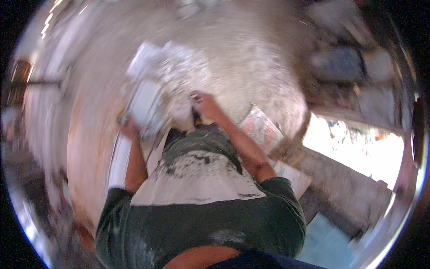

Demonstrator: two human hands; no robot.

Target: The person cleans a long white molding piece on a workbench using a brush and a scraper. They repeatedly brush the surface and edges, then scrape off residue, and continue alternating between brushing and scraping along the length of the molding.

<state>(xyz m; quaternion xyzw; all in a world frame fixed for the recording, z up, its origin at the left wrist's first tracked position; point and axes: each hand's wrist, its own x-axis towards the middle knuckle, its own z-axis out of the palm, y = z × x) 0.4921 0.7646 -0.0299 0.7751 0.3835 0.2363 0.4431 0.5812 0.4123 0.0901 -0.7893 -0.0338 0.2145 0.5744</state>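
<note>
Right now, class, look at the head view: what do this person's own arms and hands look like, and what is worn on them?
Both forearms are bare. The left hand and right hand wear no gloves; the blur hides any rings or marks. Short dark green sleeves, dusted with white specks, end near the elbows, on a shirt with a white front panel.

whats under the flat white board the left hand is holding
Under the flat white board held by the left hand, blurred white rubble and the pale dusty floor show around it. What lies directly beneath is covered by the board.

Heavy motion blur throughout — blown-out daylight glare at right, dark fisheye rim.
</note>
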